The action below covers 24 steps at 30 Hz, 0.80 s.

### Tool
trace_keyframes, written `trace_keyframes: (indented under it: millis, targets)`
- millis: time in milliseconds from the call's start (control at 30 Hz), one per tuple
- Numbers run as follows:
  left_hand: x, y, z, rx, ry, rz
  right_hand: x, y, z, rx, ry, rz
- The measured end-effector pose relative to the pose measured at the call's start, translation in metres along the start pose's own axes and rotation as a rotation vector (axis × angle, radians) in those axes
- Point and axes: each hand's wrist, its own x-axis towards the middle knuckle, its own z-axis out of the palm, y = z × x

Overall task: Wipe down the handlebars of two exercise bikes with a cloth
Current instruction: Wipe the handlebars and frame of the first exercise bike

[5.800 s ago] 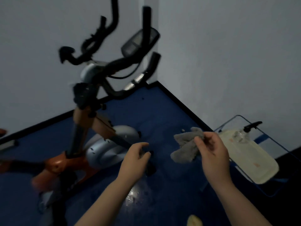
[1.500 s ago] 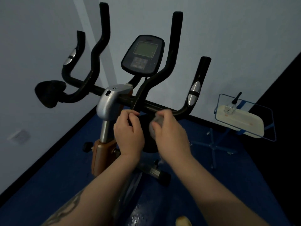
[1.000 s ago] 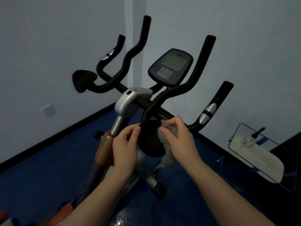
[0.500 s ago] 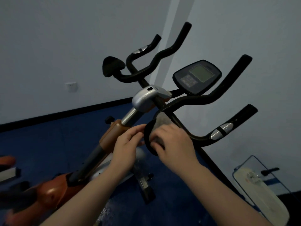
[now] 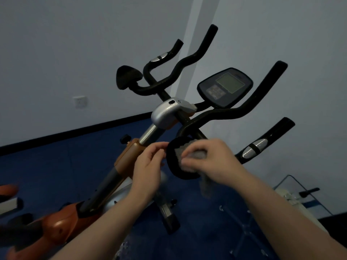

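Head view: a person wipes an orange-and-silver exercise bike [image 5: 131, 160] in a dim, blue-floored corner.
Right hand [image 5: 212, 160]: fingers curled round a grey cloth [image 5: 183, 153], pressing it onto the round black elbow pad [image 5: 173, 168] at the near end of the black foam handlebars [image 5: 225, 113].
Left hand [image 5: 148, 164]: fingertips pinching the pad's left edge, steadying it.
Cloth: bunched on the pad face, a tail hanging below the right hand.
Untouched, by appearance: upper grips and the grey console [image 5: 225, 87].
Risk: the dangling tail could snag, or the bunched cloth slip from the fingers; a light pinch may let the pad twist under pressure.
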Motion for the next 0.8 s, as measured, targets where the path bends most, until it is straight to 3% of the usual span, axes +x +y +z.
trace_keyframes:
  millis: [100,200,233,300,367,467,533,633,800]
  targets:
    - [0.004,0.003,0.002,0.145,-0.018,0.142,-0.006,0.013,-0.022,0.253,0.475,0.052]
    - [0.022,0.011,0.017,0.307,-0.024,0.224,-0.013,0.026,-0.031,0.167,0.777,0.083]
    - [0.032,0.014,0.026,0.385,-0.025,0.289,-0.013,0.031,-0.029,0.120,0.782,0.106]
    - [0.045,0.017,0.039,0.538,-0.031,0.406,-0.015,0.037,-0.013,0.020,0.581,0.155]
    - [0.054,0.015,0.051,0.637,-0.011,0.426,-0.018,0.050,0.004,-0.321,0.379,0.131]
    - [0.056,0.006,0.058,0.696,0.065,0.484,-0.005,0.064,0.004,-0.626,0.340,0.114]
    - [0.060,0.004,0.057,0.695,0.082,0.519,0.026,0.062,-0.005,-0.575,0.237,0.244]
    - [0.063,0.002,0.056,0.699,0.064,0.520,0.072,0.052,-0.012,-0.149,0.099,0.416]
    - [0.059,-0.001,0.058,0.679,0.060,0.524,0.026,0.062,0.000,-0.470,0.214,0.176]
